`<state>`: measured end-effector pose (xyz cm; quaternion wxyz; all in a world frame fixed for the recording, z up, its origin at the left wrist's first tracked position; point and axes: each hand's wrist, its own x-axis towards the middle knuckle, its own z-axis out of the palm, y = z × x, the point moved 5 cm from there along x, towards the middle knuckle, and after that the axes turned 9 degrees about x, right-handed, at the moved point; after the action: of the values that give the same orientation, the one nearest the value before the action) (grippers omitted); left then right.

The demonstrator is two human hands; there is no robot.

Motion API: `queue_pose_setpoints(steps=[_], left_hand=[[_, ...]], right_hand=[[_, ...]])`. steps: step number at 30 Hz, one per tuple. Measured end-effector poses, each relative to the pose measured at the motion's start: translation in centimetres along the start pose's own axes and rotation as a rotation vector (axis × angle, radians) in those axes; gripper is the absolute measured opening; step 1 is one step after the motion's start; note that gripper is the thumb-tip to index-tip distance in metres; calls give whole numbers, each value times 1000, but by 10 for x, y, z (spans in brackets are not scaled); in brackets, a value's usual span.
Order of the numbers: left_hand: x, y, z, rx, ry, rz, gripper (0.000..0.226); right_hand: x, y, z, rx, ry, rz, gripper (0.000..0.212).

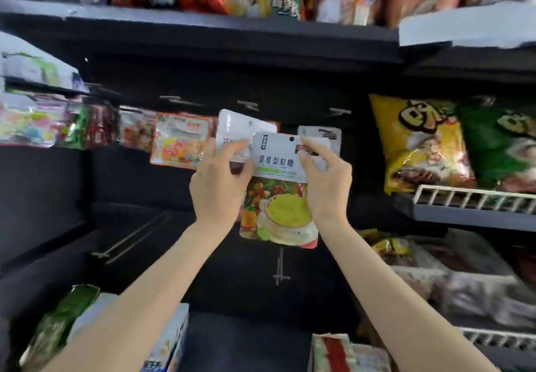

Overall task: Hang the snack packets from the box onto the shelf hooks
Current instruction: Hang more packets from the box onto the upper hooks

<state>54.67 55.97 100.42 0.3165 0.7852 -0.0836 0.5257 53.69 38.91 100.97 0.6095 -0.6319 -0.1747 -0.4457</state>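
Note:
Both hands hold up a white snack packet (279, 191) with a fruit picture and a round hang hole at its top, in front of the dark shelf back. My left hand (220, 180) grips its left edge, and my right hand (324, 180) pinches its top right corner beside the hole. Behind it, another white packet (242, 126) sits near my left fingers, and a third (320, 133) shows behind my right fingers. Bare metal hooks (248, 105) (339, 111) stick out just above the packets. The box is not clearly in view.
Packets hang on hooks at the left (179, 139). Yellow (420, 142) and green (499, 145) chip bags stand on a wire-fronted shelf at the right. A dark shelf (203, 23) with bags runs overhead. Lower hooks (280, 267) (127, 238) project below. More packets lie at the bottom left (58, 328).

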Motion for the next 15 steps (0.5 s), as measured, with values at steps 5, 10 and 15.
queue_pose_setpoints(steps=[5,10,15], left_hand=[[7,38,32,63,27,38,34],[14,54,48,184,17,27,34],[16,58,50,234,23,42,33]], right_hand=[[41,15,-44,-101,42,9,29],[68,43,-62,-152,47,57,31],[77,61,-65,-142,70,82,32]])
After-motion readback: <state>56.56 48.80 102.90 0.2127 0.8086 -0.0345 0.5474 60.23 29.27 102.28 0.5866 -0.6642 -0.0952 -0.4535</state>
